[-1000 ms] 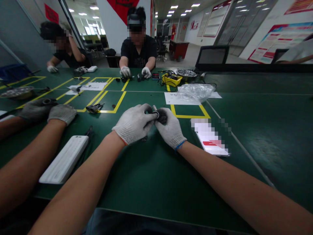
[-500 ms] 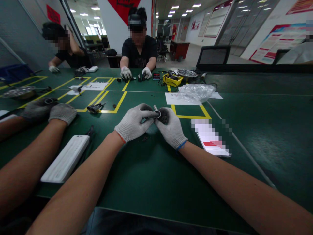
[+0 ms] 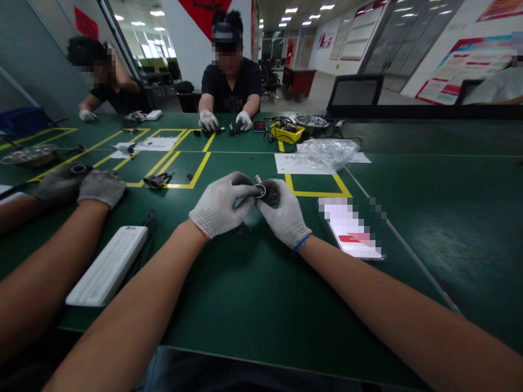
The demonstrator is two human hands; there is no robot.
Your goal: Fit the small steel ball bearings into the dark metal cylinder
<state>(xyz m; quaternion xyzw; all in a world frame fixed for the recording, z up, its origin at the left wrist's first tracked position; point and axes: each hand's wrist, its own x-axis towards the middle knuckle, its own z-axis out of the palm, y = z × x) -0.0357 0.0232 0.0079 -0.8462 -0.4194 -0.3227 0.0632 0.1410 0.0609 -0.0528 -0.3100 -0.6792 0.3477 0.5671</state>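
Both my hands wear pale knitted gloves with dark, soiled fingers. Between them, above the green table [image 3: 245, 305], is a small dark part with a round metal ring [image 3: 260, 190] at its near end and a shiny stub on top. My left hand [image 3: 226, 204] pinches it from the left with thumb and forefinger. From the right, my right hand [image 3: 284, 212] has its fingers curled round it; they cover much of the part, so its exact kind cannot be made out. Several tiny loose pieces [image 3: 242, 228] lie on the table just below my hands.
A phone [image 3: 353, 228] lies right of my right hand, a long white box [image 3: 108, 267] left of my left forearm. A co-worker's gloved hands [image 3: 100, 188] are at the left. Beyond are a dark metal part [image 3: 157, 180], a plastic bag [image 3: 327, 154] and a yellow tray [image 3: 287, 133].
The whole view has shifted very slightly. My hands keep the same hold on the ringed part, with hardly any visible movement of the fingers.
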